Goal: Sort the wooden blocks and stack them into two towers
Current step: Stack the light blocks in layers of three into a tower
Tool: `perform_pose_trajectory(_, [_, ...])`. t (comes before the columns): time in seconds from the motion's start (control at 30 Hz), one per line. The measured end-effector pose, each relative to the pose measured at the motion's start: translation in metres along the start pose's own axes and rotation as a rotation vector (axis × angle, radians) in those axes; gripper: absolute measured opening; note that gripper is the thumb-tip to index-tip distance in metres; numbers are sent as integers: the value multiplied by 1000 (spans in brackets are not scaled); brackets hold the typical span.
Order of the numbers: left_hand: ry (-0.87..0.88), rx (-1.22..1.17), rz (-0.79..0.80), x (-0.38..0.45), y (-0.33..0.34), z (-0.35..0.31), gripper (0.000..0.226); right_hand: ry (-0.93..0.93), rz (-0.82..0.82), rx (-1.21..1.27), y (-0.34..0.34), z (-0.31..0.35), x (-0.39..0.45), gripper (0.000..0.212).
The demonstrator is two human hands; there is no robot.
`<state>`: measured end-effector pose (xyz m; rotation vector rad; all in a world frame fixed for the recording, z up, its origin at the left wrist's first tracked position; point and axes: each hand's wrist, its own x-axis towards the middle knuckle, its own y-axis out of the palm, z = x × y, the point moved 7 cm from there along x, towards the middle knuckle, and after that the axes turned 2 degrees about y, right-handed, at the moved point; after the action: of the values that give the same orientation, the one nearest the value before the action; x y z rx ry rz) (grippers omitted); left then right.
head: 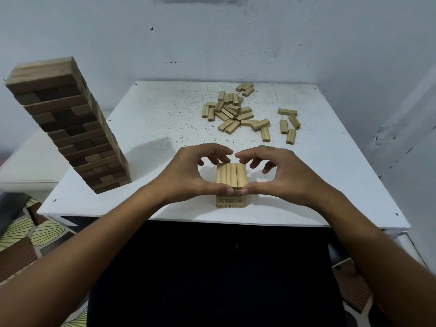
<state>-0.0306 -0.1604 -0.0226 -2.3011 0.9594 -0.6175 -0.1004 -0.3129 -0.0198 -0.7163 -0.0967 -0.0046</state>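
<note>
Blocks (236, 113) of pale wood lay loose in a heap on the far right part of the white table (153, 119), with numbers printed on their ends. A few more (289, 125) lay scattered just to the right of the heap, apart from one another, and three (245, 88) sat together behind it near the table's back edge.

In the head view, a short stack (232, 185) of the same pale blocks stood near the front edge of the table, in the middle. Its top layer was three blocks side by side, their long sides running away from the person. The layers beneath showed numbered ends facing the camera.

The left hand (188, 171) and the right hand (285, 173) met around the stack's top layer. Both thumbs pressed against the near ends of the top blocks, almost touching each other. The fingers of both hands curled over to the far side of that layer, so that each hand pinched the layer between thumb and fingers. Both forearms reached in from the bottom corners of the view.

At the left of the table stood a tall tower (68, 128) of larger blocks in mixed light and dark brown, many layers high, well apart from the short stack. It looked tilted in the wide-angle view.

A pale wall (236, 38) rose behind the table.
</note>
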Motion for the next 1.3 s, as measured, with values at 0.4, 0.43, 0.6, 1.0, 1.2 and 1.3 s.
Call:
perform_pose_trajectory(0.4, [-55,6,71,-10,-4,19,106,101,52,21,2,-18,-8,100])
perform_pose_trajectory(0.43, [-76,12,91,-13,0,25,110,122,66,10,6,-23,-10,106])
perform_pose_trajectory(0.6, [-139,33,115,-21,15,44,116,199,105,-12,29,-34,-16,124])
perform_pose_trajectory(1.0, [-150,-15,33,-15,31,44,122,172,33,-26,37,-33,-12,131])
perform_pose_trajectory(1.2, [-127,-36,30,-13,32,43,122,152,31,-35,40,-33,-10,129])
perform_pose_trajectory(1.3, [-120,-47,22,-13,33,44,121,144,28,-47,40,-34,-10,128])
